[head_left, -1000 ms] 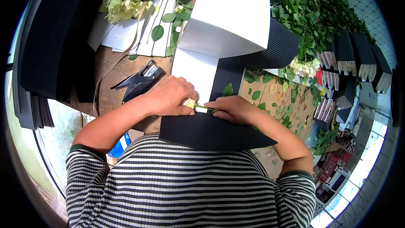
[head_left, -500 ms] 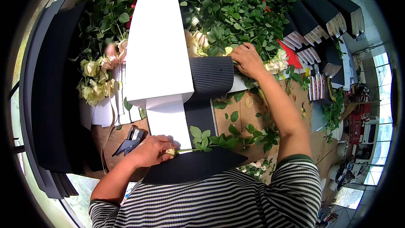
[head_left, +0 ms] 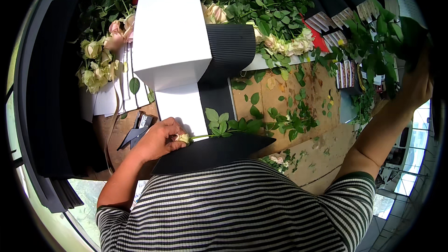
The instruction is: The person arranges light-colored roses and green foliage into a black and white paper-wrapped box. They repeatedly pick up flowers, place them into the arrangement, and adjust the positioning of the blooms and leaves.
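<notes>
My left hand (head_left: 164, 136) is closed on a pale rose (head_left: 183, 138), whose leafy stem lies rightward over a white and black sheet (head_left: 179, 107) with a dark pointed flap (head_left: 210, 154) along the near side. My right hand (head_left: 417, 77) is raised at the far right, fingers closed round leafy rose stems (head_left: 387, 39); its fingertips are partly in shadow. A tall white board (head_left: 170, 23) stands curved over the sheet's far part, beside a ribbed black piece (head_left: 231, 46). A black stapler (head_left: 140, 126) lies left of my left hand.
Piled rose foliage (head_left: 261, 0) and cream roses (head_left: 298, 42) cover the back of the wooden table (head_left: 284, 88). Black packs with striped ends (head_left: 340, 7) stand back right. Tall black boards (head_left: 51, 84) stand at the left. Loose leaves lie right of the sheet.
My right hand moved from the rose stem to the foliage, then far right, and now carries leafy stems. My left hand stays on the rose. The view shifted to show more of the back.
</notes>
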Motion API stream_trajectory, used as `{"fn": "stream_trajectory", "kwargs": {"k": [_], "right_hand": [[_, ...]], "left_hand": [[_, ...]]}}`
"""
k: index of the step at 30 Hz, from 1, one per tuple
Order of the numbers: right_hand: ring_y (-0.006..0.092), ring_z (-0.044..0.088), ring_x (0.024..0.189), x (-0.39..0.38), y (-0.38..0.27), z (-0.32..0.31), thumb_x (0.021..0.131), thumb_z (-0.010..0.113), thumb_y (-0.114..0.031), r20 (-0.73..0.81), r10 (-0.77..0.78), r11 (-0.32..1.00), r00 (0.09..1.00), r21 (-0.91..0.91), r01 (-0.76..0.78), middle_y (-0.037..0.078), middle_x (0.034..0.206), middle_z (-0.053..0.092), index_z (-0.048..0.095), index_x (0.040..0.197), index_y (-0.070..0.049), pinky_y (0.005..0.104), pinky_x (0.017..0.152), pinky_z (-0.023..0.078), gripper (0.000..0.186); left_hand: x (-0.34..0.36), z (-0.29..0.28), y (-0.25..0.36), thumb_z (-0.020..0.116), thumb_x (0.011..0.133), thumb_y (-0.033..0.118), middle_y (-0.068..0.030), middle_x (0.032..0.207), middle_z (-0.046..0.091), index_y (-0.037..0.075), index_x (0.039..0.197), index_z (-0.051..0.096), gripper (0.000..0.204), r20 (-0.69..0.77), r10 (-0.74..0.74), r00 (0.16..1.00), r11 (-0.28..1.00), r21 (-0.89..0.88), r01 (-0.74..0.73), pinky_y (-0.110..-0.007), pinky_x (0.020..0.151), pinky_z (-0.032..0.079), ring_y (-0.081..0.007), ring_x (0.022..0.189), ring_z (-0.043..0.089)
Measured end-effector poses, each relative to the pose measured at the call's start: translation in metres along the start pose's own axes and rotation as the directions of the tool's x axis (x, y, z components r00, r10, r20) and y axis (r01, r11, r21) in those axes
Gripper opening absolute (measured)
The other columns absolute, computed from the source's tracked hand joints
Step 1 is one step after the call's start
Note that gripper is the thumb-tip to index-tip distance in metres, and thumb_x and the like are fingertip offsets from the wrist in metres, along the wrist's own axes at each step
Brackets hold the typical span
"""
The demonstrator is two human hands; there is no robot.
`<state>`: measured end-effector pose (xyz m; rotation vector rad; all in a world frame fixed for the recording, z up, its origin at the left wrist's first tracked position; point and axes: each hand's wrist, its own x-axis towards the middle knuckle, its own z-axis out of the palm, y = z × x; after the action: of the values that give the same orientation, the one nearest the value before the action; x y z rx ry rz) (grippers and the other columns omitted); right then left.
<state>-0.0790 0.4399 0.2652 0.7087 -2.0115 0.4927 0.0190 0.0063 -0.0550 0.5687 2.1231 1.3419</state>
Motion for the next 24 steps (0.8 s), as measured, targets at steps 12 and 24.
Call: {"fn": "stream_trajectory", "kwargs": {"k": [12, 24], "right_hand": [[0.0306, 0.059, 0.080, -0.228, -0.136, 0.221, 0.071, 0.064, 0.002, 0.902, -0.302, 0.865, 0.308, 0.395, -0.309, 0.009, 0.090, 0.059, 0.061, 0.118, -0.012, 0.0379, 0.069, 0.050, 0.049], [0.0342, 0.061, 0.077, -0.265, -0.159, 0.262, 0.081, 0.065, -0.001, 0.883, -0.263, 0.605, 0.390, 0.465, -0.646, 0.013, 0.088, 0.060, 0.060, 0.098, -0.002, 0.0375, 0.066, 0.049, 0.018]], "left_hand": [[-0.022, 0.026, -0.028, 0.079, 0.075, 0.016, -0.0081, 0.079, 0.061, 0.006, 0.093, 0.070, 0.023, -0.286, -0.020, 0.958, 0.973, -0.226, -0.047, -0.033, 0.065, 0.048, -0.0226, 0.070, 0.058], [-0.029, 0.018, -0.029, 0.071, 0.084, 0.011, -0.0058, 0.081, 0.065, 0.001, 0.099, 0.071, 0.018, -0.137, -0.155, 0.978, 0.921, -0.378, 0.093, -0.027, 0.064, 0.044, -0.0119, 0.064, 0.051]]}}
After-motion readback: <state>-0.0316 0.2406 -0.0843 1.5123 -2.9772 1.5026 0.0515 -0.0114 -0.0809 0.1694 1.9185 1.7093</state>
